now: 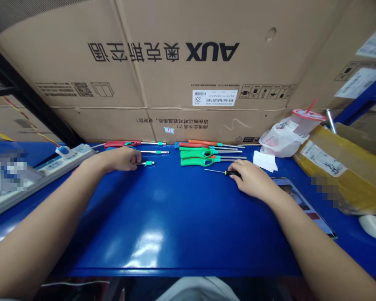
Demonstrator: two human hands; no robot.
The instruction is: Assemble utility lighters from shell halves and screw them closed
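Observation:
My right hand point(249, 176) is closed around the black handle of a small screwdriver point(215, 171), whose thin shaft points left. On the left, my left hand point(124, 159) has its fingers curled in at a long-necked lighter point(148, 163) with a teal band near its tip; the hand covers most of its body. Behind that hand lie a red lighter point(122, 144) and a blue-handled lighter point(156, 152). Between my hands, several more lighters lie side by side, among them a green lighter point(194, 161) and an orange-handled lighter point(203, 142).
A white power strip point(54, 167) runs along the left. At the right stand a bagged drink cup point(301, 125), a white tissue point(265, 161), a yellow-taped carton point(347, 163), a flat picture sheet point(303, 205) and a white mouse-like object point(374, 228). Large cardboard point(163, 75) walls the back of the blue table point(175, 234).

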